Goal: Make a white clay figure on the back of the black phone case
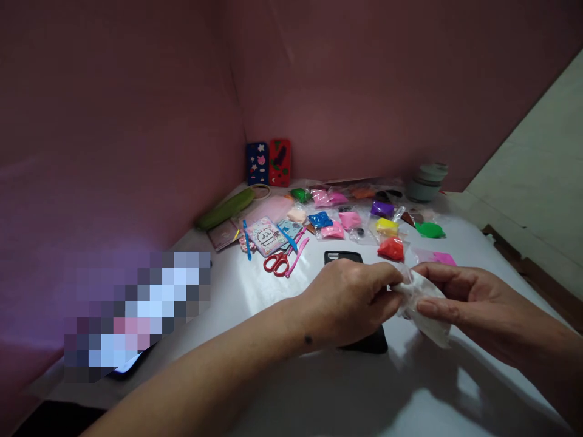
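White packet (432, 329), one, in the air above the tabletop (259, 303): left hand (353, 294) pinches one end, right hand (476, 297) grips its side between thumb and fingers. Below left hand, one black phone case (372, 343). Farther out: one pair of scissors (279, 264), two blue tools (247, 240), two upright decorated cases (279, 170).

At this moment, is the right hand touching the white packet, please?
Touching. The head view shows it: the thumb of the right hand lies flat across the near face of the white packet, with no gap visible.
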`<state>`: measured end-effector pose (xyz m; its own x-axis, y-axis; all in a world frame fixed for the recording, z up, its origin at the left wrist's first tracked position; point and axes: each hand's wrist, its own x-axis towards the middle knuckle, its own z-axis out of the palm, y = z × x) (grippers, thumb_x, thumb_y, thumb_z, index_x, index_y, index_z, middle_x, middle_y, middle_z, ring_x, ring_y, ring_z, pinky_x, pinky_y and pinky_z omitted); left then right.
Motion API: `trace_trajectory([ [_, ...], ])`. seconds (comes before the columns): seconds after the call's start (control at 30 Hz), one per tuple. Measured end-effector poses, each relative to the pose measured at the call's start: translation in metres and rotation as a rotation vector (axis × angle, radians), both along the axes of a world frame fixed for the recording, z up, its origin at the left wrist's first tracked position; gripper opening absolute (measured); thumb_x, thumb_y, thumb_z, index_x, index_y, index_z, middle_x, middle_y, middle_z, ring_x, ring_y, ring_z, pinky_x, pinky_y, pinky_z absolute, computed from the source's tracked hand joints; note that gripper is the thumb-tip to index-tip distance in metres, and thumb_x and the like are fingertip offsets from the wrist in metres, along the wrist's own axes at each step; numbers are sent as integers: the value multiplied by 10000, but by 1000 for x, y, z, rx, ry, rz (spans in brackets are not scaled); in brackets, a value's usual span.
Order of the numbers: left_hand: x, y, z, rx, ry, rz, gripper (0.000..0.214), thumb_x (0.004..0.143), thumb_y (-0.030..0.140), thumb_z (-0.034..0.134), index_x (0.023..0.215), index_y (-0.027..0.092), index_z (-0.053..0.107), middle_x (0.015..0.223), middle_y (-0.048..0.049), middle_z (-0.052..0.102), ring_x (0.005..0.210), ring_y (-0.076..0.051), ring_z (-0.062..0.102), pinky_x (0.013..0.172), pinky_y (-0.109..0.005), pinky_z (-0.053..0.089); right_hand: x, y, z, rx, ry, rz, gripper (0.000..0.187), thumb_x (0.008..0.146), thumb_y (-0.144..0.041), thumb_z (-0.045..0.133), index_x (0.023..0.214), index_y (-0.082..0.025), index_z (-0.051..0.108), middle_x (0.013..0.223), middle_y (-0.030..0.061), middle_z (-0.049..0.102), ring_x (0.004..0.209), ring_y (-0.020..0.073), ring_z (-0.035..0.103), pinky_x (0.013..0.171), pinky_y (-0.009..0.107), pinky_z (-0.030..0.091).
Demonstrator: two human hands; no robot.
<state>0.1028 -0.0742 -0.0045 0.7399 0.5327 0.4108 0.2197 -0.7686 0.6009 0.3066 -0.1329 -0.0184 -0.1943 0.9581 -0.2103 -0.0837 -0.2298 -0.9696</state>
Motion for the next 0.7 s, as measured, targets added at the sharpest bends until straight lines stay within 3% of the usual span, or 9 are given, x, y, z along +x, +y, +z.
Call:
trace_trajectory([
  [0.27, -2, 0, 0, 220, 94, 23, 189, 889, 215, 465, 900, 121, 629, 703, -28, 663, 584, -123, 567, 527, -222, 397, 4, 0, -3, -25, -46, 31, 278, 715, -200, 780, 970, -303, 733, 830, -26, 736, 708, 125, 641, 599, 193, 492],
  [0.47, -6, 4, 4, 129, -31, -1, 147, 857, 190, 547, 951, 159, 656, 666, 13, 680, 512, -73, 548, 511, -174, 400, 3, -1, 0, 18, -56, -22, 268, 701, -214, 791, 951, -295, 739, 852, -18, 724, 745, 142, 644, 626, 209, 494],
  [0.7, -7, 7, 7, 83, -39, -3, 159, 816, 174, 598, 944, 159, 691, 652, 14, 680, 522, -69, 546, 513, -167, 393, -1, -1, 4, 62, -159, -10, 297, 714, -284, 773, 1008, -267, 735, 852, 29, 728, 787, 204, 650, 658, 274, 509],
])
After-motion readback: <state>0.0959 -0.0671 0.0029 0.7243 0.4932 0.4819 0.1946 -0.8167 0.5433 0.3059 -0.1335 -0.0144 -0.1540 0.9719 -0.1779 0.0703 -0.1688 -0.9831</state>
